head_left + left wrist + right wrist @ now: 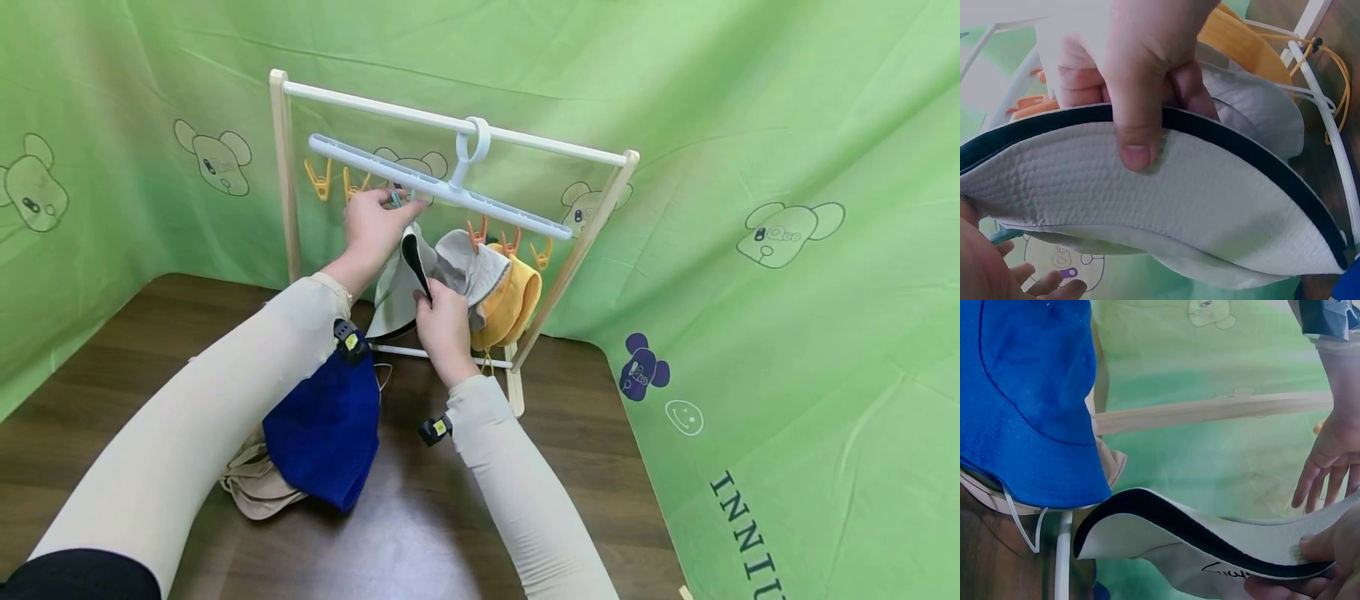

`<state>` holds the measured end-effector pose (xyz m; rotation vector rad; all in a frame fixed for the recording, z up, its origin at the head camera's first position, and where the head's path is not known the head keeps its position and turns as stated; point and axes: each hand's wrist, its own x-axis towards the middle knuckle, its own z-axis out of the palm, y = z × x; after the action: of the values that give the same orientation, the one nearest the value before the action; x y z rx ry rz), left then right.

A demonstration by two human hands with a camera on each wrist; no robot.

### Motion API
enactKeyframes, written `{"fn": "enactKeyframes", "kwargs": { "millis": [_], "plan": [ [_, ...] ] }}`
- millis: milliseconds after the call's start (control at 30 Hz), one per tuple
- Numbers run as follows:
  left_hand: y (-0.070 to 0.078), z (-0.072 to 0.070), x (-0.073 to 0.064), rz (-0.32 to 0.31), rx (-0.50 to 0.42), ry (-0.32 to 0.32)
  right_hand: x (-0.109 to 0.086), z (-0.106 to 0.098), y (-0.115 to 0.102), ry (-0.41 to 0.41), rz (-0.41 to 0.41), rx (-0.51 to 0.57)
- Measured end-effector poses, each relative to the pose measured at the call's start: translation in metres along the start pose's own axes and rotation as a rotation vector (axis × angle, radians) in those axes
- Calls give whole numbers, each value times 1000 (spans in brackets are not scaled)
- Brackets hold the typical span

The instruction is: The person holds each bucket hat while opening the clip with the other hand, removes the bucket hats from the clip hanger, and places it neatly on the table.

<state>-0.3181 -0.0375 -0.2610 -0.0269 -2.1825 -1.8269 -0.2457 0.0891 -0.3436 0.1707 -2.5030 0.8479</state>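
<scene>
A pale grey-white bucket hat [392, 287] with a black brim edge hangs below a light blue hanger [390, 173]. My right hand [447, 329] pinches its brim, the thumb lying on the stitched face in the left wrist view. Higher up, my left hand [372, 232] pinches a teal clothespin [396, 198] under the hanger bar, close to the hat's top. Whether the pin bites the fabric is hidden. Orange clothespins [477, 233] to the right hold a grey hat [468, 262] and a yellow hat [517, 304].
The hanger hooks over a rack [375, 104] with wooden posts. Yellow clothespins [320, 179] dangle on its left part. A blue hat [326, 425] lies with beige hats [258, 475] on the brown table [420, 533]. Green printed cloth [750, 333] surrounds the table.
</scene>
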Motion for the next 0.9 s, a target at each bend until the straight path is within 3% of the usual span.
{"fn": "enactKeyframes", "kwargs": {
  "millis": [700, 900],
  "plan": [
    [-4, -2, 2, 61, -36, -27, -3, 1, 2, 43, -60, 7],
    [-9, -2, 2, 108, 25, -46, -5, 3, 5, 47, -53, 11]
  ]
}}
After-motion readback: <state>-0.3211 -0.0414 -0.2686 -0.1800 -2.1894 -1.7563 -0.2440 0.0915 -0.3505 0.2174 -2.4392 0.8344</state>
